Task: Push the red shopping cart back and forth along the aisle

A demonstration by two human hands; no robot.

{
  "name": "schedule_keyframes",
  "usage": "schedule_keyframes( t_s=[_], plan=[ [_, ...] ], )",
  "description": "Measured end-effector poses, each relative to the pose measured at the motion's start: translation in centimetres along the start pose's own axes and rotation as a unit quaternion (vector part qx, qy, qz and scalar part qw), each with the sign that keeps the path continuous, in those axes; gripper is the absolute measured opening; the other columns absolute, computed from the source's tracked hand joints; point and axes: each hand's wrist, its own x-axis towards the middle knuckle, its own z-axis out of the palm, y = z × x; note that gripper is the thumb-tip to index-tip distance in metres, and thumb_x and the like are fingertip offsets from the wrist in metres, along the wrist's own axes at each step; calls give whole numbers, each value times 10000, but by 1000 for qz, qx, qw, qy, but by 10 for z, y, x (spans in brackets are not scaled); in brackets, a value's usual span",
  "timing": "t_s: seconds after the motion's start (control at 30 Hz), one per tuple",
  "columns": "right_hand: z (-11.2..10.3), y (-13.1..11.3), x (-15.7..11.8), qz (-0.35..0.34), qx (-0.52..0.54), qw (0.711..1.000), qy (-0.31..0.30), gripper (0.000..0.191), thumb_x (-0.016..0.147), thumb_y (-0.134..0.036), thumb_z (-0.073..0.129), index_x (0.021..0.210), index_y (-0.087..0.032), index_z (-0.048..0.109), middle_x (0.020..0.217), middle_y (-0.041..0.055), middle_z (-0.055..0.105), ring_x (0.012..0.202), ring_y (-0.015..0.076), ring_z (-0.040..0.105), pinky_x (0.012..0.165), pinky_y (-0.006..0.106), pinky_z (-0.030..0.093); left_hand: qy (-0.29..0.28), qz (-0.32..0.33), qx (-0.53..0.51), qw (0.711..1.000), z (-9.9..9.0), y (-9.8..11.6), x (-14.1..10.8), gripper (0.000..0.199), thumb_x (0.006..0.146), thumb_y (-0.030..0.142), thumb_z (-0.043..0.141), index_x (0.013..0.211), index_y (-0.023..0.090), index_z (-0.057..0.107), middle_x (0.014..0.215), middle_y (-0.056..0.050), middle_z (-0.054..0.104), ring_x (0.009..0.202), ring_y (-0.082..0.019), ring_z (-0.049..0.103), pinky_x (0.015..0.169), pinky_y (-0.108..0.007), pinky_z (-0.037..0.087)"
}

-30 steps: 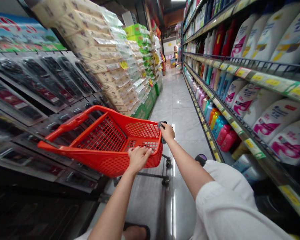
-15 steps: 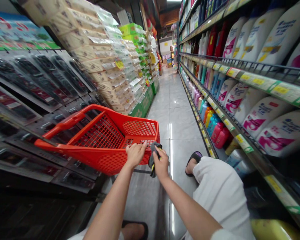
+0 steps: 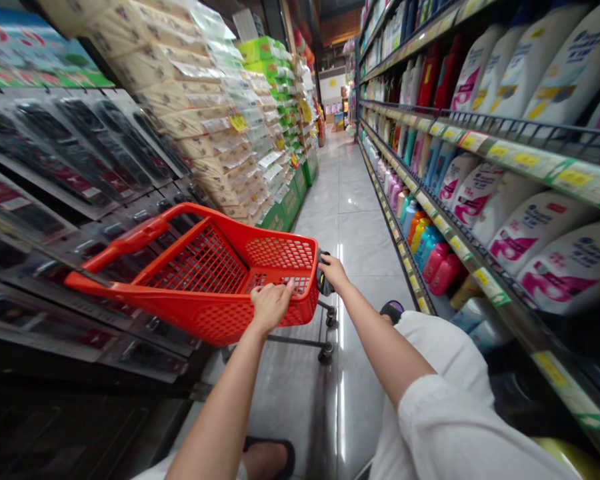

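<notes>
A red plastic shopping cart (image 3: pixel 220 263) stands in front of me, turned partly sideways. My left hand (image 3: pixel 271 307) is closed over the top rim of its near side wall, close to the front corner. With my right hand (image 3: pixel 333 272) I hold a bunched dark grey cloth (image 3: pixel 325 285) against the outside of the cart's front end. The fingers are wrapped round the cloth, and much of it is hidden behind them and the cart's corner.
Shelves of shampoo bottles (image 3: pixel 535 230) line the right side, with a price-tag rail (image 3: pixel 517 157). Packaged goods (image 3: pixel 200 127) are stacked at left beyond hanging blister packs (image 3: pixel 70 153). A tiled aisle floor (image 3: pixel 347 187) runs ahead; cart wheels (image 3: pixel 325 352) show below.
My right hand has moved forward and up with the cloth, from the near front corner to the cart's front end. My left hand stays on the rim.
</notes>
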Motion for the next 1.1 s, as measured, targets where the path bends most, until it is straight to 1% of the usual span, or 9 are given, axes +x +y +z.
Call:
schedule_keyframes(
  t_s=[0.1, 0.3, 0.4, 0.47, 0.6, 0.77, 0.83, 0.93, 1.1],
  plan=[
    [1, 7, -43, -7, -20, 999, -29, 327, 742, -226, 573, 1022, -212, 741, 992, 25, 748, 939, 203, 657, 919, 371, 503, -2, -8, 2, 1000, 1, 2, 5, 532, 990, 459, 255, 850, 287, 739, 1025, 4, 762, 1048, -197, 597, 978, -430, 265],
    [37, 0, -133, 15, -115, 992, 42, 422, 844, -280, 515, 1235, -204, 655, 1067, 98, 662, 1025, 230, 620, 931, 343, 483, -28, -35, 8, 999, 0, 7, 14, 586, 994, 459, 213, 845, 258, 743, 1054, -29, 753, 1090, -218, 597, 984, -438, 268],
    [58, -10, -159, 23, -137, 988, 62, 508, 880, -276, 469, 1381, -216, 526, 1115, 126, 609, 1070, 251, 597, 930, 359, 478, -42, -45, 6, 998, -3, 8, 15, 614, 996, 455, 184, 851, 262, 748, 1052, -26, 754, 1098, -223, 600, 994, -447, 271],
    [62, -12, -170, 18, -147, 987, 57, 525, 888, -260, 452, 1412, -245, 488, 1145, 127, 587, 1102, 257, 578, 943, 372, 469, -50, -51, 5, 997, -5, 8, 14, 635, 996, 460, 168, 842, 267, 753, 1041, -26, 756, 1106, -226, 602, 1001, -450, 274],
    [39, 8, -177, -15, -142, 990, 5, 482, 866, -223, 459, 1329, -271, 584, 1160, 107, 592, 1135, 236, 561, 984, 364, 445, -55, -62, 13, 996, -9, 3, 12, 642, 995, 454, 168, 844, 271, 765, 1052, -36, 755, 1131, -232, 600, 1024, -450, 272],
    [9, 30, -148, 51, -59, 990, 114, 460, 854, -258, 450, 1274, -197, 628, 1184, 98, 631, 1135, 211, 563, 1037, 365, 409, -54, -58, 18, 997, -9, -1, 12, 640, 1000, 442, 163, 877, 277, 768, 1051, -28, 754, 1116, -220, 609, 1033, -442, 280],
    [11, 25, -128, 27, -32, 992, 116, 480, 871, -301, 459, 1319, -187, 590, 1202, 97, 629, 1137, 207, 557, 1037, 362, 406, -55, -58, 24, 997, -8, -2, 12, 624, 1003, 437, 172, 887, 289, 768, 1050, -15, 755, 1117, -212, 608, 1031, -436, 284],
    [23, 21, -110, -23, -40, 996, 74, 479, 875, -285, 479, 1337, -206, 576, 1157, 87, 627, 1097, 183, 575, 1005, 315, 426, -56, -59, 39, 996, -8, -1, 12, 597, 1007, 427, 186, 931, 292, 762, 1066, -14, 752, 1117, -199, 606, 1028, -421, 291],
    [33, 51, -124, 78, -110, 990, 40, 490, 816, -157, 477, 1275, -222, 632, 1076, 70, 681, 1029, 197, 626, 941, 321, 473, -50, -55, 34, 997, -8, -1, 9, 582, 1010, 425, 201, 904, 287, 756, 1058, -5, 753, 1099, -189, 608, 1027, -423, 284]
  ],
)
